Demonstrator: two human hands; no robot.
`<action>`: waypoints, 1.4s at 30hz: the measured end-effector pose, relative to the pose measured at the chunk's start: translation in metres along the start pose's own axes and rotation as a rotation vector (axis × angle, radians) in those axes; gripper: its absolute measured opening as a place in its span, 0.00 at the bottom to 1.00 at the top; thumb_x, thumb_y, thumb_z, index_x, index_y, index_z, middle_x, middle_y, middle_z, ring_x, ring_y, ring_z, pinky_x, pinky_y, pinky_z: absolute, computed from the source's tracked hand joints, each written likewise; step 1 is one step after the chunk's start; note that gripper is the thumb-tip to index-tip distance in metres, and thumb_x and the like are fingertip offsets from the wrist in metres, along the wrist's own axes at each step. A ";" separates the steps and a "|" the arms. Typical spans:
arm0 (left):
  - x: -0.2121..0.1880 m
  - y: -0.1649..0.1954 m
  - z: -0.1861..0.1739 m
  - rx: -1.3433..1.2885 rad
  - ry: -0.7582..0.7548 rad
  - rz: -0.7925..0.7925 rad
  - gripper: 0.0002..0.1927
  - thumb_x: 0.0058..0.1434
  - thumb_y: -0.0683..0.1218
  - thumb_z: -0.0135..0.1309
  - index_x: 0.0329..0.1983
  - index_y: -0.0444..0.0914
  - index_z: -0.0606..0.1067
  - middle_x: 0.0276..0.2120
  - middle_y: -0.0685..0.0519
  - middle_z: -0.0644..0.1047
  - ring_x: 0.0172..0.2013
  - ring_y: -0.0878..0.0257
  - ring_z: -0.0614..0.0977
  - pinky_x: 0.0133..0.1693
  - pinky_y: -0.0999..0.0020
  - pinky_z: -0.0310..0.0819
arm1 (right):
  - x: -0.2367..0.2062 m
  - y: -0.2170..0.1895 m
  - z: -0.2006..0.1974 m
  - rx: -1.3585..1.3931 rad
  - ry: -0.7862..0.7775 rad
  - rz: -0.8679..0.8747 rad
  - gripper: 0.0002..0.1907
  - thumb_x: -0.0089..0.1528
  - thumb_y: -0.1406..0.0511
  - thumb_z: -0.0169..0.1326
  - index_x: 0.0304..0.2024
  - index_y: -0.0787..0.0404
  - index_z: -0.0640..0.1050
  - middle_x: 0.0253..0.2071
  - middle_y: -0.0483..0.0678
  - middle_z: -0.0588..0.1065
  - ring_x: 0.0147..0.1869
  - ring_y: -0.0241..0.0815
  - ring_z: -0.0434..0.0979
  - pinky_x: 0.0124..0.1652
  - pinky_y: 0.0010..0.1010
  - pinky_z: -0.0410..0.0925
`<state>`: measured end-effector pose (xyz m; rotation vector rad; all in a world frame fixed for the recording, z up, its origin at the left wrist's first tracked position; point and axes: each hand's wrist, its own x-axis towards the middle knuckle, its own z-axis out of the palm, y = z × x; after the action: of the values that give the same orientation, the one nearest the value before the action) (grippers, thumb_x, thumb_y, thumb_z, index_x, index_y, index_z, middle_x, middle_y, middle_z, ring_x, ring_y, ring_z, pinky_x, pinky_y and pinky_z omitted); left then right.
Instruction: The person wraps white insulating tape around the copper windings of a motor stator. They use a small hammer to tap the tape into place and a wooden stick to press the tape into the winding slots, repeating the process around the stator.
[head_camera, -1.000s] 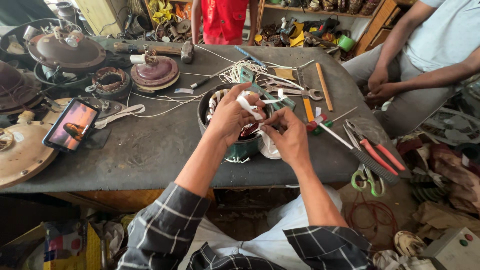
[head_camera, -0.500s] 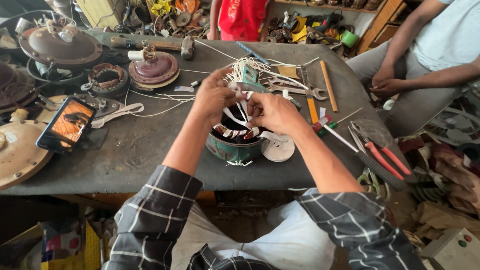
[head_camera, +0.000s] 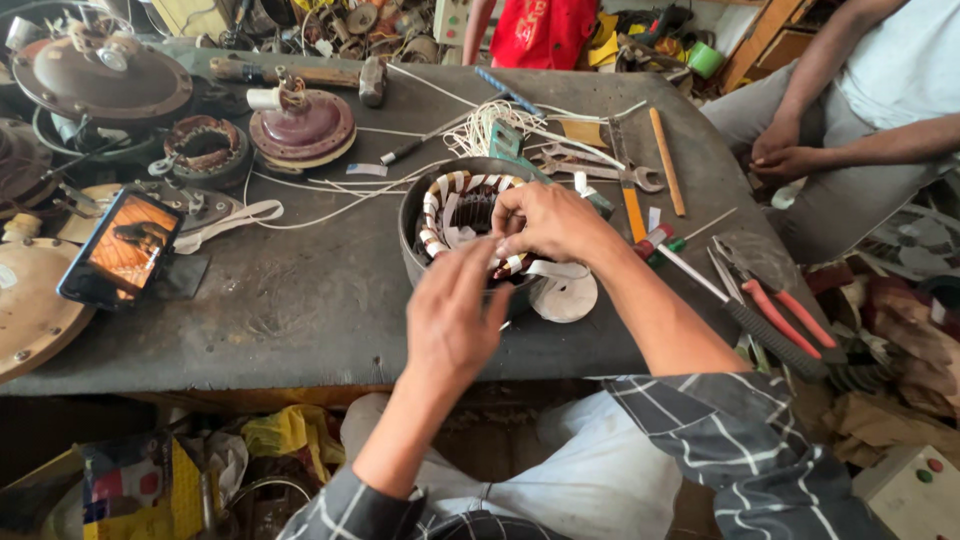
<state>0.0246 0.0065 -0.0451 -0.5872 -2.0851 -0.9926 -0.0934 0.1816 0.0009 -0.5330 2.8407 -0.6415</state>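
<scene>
Near the middle of the dark desk (head_camera: 300, 300) stands a round metal motor stator (head_camera: 470, 235), its ring of copper coils wrapped in white and red insulation tape. Both of the person's hands work at its rim around five o'clock. The right hand (head_camera: 555, 222) rests on top of the winding, its grip pinched nearly closed on a coil or a strip of tape at the near edge; which one exactly is hidden by the fingers. The left hand (head_camera: 455, 320) hovers just below, fingers half curled and reaching toward the same spot, and whether it actually grips anything I cannot tell.

By its look, the stator is heavy and stiff in its iron shell, so it should stay put under light pulling. The windings are the delicate part: thin enamelled wire that could nick or kink, and tape that seems soft and easy to tear. Holding would be safest on the outer shell, not on the coil loops.

At three o'clock from the stator lie a wrench (head_camera: 610, 175) and red-handled pliers (head_camera: 780, 305); at nine o'clock a phone (head_camera: 120, 250) leans with its screen lit. Another person's hands (head_camera: 785, 160) rest at the far right, well apart.
</scene>
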 end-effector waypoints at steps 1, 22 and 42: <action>-0.005 0.001 0.007 -0.023 -0.031 0.011 0.32 0.54 0.41 0.65 0.63 0.35 0.70 0.53 0.43 0.77 0.53 0.47 0.78 0.56 0.55 0.72 | 0.000 0.001 0.001 0.018 0.009 -0.007 0.12 0.48 0.61 0.68 0.33 0.54 0.82 0.31 0.41 0.84 0.36 0.36 0.84 0.37 0.30 0.71; 0.002 -0.007 0.030 -0.031 -0.170 -0.034 0.37 0.50 0.40 0.64 0.64 0.31 0.66 0.46 0.45 0.80 0.50 0.47 0.76 0.53 0.52 0.65 | -0.106 0.001 0.002 -0.091 0.620 -0.332 0.12 0.65 0.60 0.57 0.42 0.63 0.78 0.39 0.53 0.81 0.41 0.52 0.82 0.41 0.39 0.71; 0.002 -0.009 0.034 0.019 -0.209 -0.045 0.37 0.51 0.42 0.65 0.64 0.31 0.67 0.40 0.45 0.81 0.49 0.47 0.77 0.52 0.52 0.66 | -0.322 0.147 0.009 -0.357 -0.084 1.201 0.16 0.61 0.59 0.57 0.48 0.57 0.83 0.42 0.48 0.82 0.40 0.41 0.82 0.42 0.32 0.71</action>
<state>0.0030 0.0286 -0.0627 -0.6610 -2.2979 -0.9700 0.1602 0.4249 -0.0415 1.0277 2.5319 0.1187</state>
